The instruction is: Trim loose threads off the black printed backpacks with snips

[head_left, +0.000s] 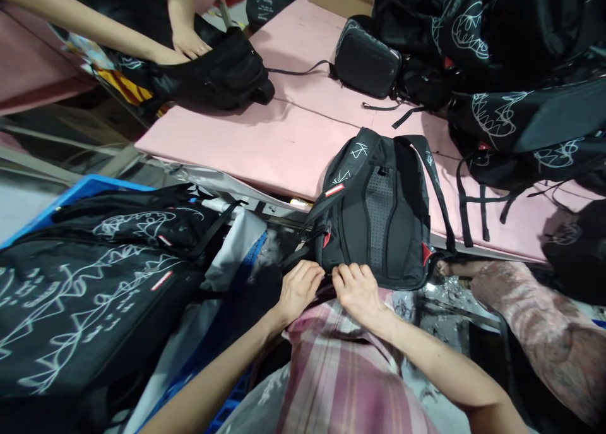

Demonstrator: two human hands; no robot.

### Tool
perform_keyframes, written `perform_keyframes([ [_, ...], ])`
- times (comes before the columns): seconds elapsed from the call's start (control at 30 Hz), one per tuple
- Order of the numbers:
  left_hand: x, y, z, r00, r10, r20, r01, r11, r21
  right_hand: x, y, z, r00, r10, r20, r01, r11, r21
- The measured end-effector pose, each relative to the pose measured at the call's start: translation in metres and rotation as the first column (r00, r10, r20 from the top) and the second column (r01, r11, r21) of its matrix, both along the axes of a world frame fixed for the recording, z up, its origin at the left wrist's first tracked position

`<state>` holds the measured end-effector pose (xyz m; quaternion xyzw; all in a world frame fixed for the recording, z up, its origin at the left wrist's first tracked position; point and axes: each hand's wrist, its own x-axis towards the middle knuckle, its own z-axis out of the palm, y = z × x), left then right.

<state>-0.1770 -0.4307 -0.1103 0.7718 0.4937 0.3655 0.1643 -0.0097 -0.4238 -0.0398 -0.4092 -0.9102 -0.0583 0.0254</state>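
A black backpack (379, 210) lies back-side up, half on the pink table (265, 137) and half over its near edge. White scribble marks and small red tabs show on it. My left hand (300, 289) and my right hand (357, 289) sit side by side at its bottom edge, fingers curled and pinching the fabric or a strap there. Exactly what the fingertips pinch is hidden.
A pile of black backpacks with white drawings (89, 282) fills a blue crate (85, 187) at left. More such bags (521, 74) heap at the right. Another person's hands (182, 45) press a black bag (222, 74) at the far end. A small black pouch (367, 58) lies nearby.
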Motion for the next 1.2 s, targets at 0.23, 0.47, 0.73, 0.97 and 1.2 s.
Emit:
perform_keyframes([
  [0.23,0.006,0.001,-0.003,0.999,0.002,0.049,0.003,0.995,-0.102,-0.022,0.002,0.013,0.995,0.089,0.048,-0.084,0.991,-0.100],
  [0.47,-0.035,0.020,0.011,0.969,-0.146,0.200,0.246,0.655,-0.715,0.013,0.005,0.021,0.982,-0.154,-0.113,0.124,0.963,-0.241],
  [0.73,0.045,0.065,0.012,0.832,0.286,0.475,0.180,0.672,-0.719,0.109,-0.015,-0.017,0.076,-0.766,-0.639,0.489,0.586,-0.645],
  [0.97,0.095,0.097,0.024,0.572,0.607,0.552,-0.024,0.685,-0.728,0.161,-0.013,-0.062,-0.152,-0.687,-0.711,0.645,0.476,-0.598],
  [1.2,0.081,0.009,0.036,0.709,0.523,0.473,0.175,0.520,-0.836,0.178,-0.009,-0.087,-0.103,-0.710,-0.696,0.717,0.432,-0.546],
])
